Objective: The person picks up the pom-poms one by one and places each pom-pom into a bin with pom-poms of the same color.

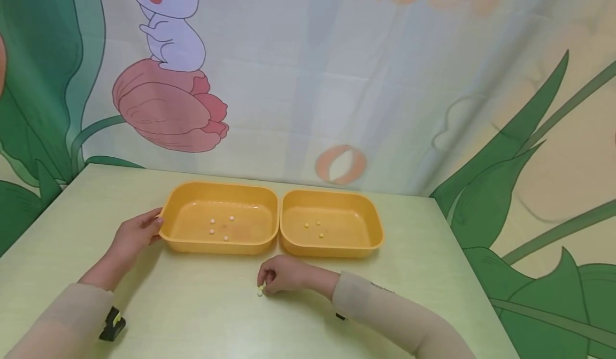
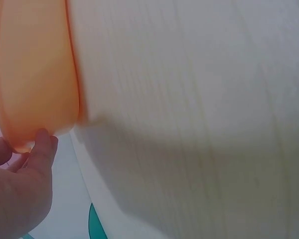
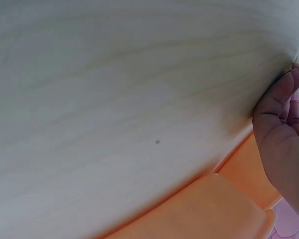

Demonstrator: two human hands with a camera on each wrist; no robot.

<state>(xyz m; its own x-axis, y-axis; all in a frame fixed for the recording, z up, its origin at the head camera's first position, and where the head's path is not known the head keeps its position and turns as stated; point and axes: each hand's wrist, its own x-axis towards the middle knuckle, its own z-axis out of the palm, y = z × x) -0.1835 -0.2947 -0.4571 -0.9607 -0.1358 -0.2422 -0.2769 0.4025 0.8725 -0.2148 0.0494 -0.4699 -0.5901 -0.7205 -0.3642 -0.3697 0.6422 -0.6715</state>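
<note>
My left hand (image 1: pixel 138 232) grips the left end of a yellow-orange plastic tray (image 1: pixel 218 245), thumb and fingers at its rim. In the left wrist view the left hand (image 2: pixel 25 184) holds the tray's rounded corner (image 2: pixel 37 74). Several small pale round pellets (image 1: pixel 212 231) lie in that tray. My right hand (image 1: pixel 284 274) is low over the table in front of the trays, its thumb and fingertips pinching a tiny yellow pellet (image 1: pixel 262 287). A pale pellet (image 1: pixel 260 293) lies just beside the fingertips. In the right wrist view the fingers (image 3: pixel 284 89) mostly hide what they pinch.
A second, smaller yellow-orange tray (image 1: pixel 332 252) stands against the first one's right side, with three small yellow pellets (image 1: pixel 321 235) inside. Both trays stand on a pale table (image 1: pixel 202 305). Behind it hangs a printed cloth (image 1: pixel 289 81) with a rabbit and plants.
</note>
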